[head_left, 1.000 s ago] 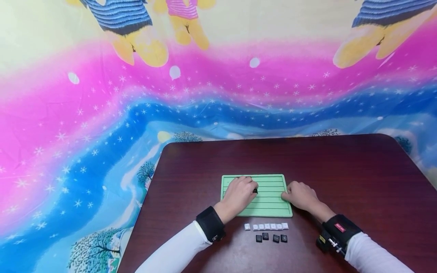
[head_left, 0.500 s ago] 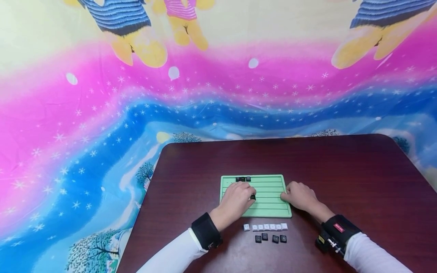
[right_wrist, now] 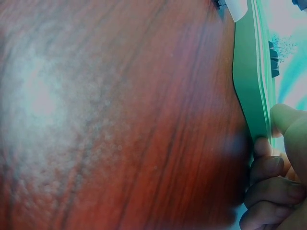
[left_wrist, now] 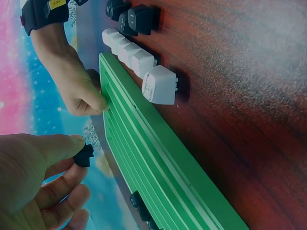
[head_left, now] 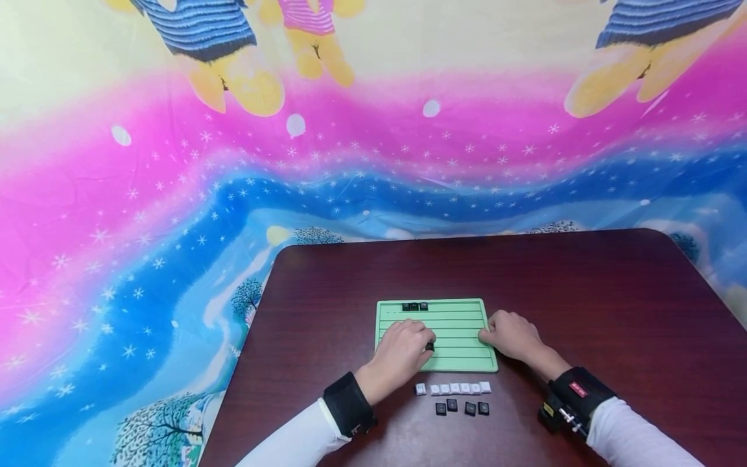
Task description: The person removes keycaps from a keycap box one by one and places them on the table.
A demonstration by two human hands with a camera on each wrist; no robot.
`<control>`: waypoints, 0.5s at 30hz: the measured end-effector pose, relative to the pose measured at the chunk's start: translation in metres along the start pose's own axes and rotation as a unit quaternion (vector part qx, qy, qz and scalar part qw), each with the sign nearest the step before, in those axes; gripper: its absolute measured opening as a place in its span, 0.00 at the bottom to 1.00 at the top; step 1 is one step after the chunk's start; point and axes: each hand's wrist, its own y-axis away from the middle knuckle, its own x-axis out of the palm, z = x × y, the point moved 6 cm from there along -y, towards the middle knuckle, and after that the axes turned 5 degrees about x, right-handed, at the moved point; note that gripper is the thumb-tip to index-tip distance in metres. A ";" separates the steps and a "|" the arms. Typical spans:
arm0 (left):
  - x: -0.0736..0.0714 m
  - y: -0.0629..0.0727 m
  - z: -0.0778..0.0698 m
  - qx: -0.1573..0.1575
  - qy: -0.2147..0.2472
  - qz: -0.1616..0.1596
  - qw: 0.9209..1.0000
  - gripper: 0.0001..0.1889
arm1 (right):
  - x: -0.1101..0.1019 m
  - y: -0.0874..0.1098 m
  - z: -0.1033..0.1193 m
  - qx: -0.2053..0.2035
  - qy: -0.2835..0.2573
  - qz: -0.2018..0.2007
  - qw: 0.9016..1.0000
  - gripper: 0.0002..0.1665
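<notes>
My left hand [head_left: 399, 353] hovers over the left part of a green grooved board [head_left: 463, 342]. In the left wrist view it pinches a black keycap [left_wrist: 84, 156] between thumb and fingertip, apart from the board. At the board's right edge, my right hand [head_left: 515, 335] grips the rim. The right wrist view shows its thumb [right_wrist: 285, 120] over the rim and the other fingers curled at the side. Three black keycaps [head_left: 414, 306] sit side by side in the board's far groove.
A row of white keycaps [head_left: 455, 389] lies on the dark wooden table [head_left: 583, 285], just in front of the board. Nearer still are several loose black keycaps [head_left: 452, 405]. Behind the table hangs a colourful printed cloth [head_left: 373, 155].
My left hand has moved toward the table's front with its black keycap, from the board's far grooves. This uncovers three black keycaps there. The right hand stays at the rim.
</notes>
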 end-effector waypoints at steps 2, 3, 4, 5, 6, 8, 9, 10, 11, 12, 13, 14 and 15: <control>0.001 0.001 0.000 0.000 0.001 -0.001 1.000 0.09 | 0.000 0.001 0.001 -0.001 -0.002 0.000 1.000 0.27; 0.001 0.002 0.000 0.000 0.000 -0.001 1.000 0.09 | -0.001 0.001 0.001 -0.003 -0.002 -0.001 1.000 0.27; 0.001 0.003 0.000 0.000 0.000 -0.002 1.000 0.09 | -0.001 0.001 0.002 -0.003 -0.003 -0.002 1.000 0.27; 0.001 0.003 -0.001 0.001 0.000 -0.003 1.000 0.09 | -0.001 0.002 0.002 -0.003 -0.004 -0.003 1.000 0.27; 0.001 0.004 -0.001 0.000 0.001 -0.004 1.000 0.09 | -0.001 0.002 0.002 -0.003 -0.005 -0.004 1.000 0.27; 0.000 0.005 0.000 -0.002 0.003 -0.005 1.000 0.09 | -0.002 0.002 0.003 -0.006 -0.005 -0.006 1.000 0.27; 0.000 0.006 0.000 -0.003 0.005 -0.005 1.000 0.08 | -0.002 0.002 0.003 -0.007 -0.004 -0.006 1.000 0.27; -0.001 0.006 0.000 -0.004 0.006 -0.004 1.000 0.08 | -0.002 0.002 0.003 -0.004 -0.003 -0.006 1.000 0.27; -0.001 0.007 0.000 -0.004 0.007 -0.002 1.000 0.08 | -0.002 0.002 0.002 -0.003 -0.002 -0.007 1.000 0.27; -0.001 0.008 0.000 -0.003 0.009 0.000 1.000 0.08 | -0.002 0.002 0.002 -0.002 -0.001 -0.008 1.000 0.27; -0.001 0.008 -0.001 -0.002 0.011 0.002 1.000 0.09 | -0.001 0.001 0.002 -0.002 0.002 -0.009 1.000 0.27; -0.001 0.009 -0.001 -0.002 0.013 0.005 1.000 0.09 | -0.001 0.001 0.001 -0.001 0.003 -0.010 1.000 0.27; -0.001 0.010 -0.001 -0.001 0.013 0.007 1.000 0.09 | -0.001 0.001 0.001 -0.001 0.003 -0.012 1.000 0.27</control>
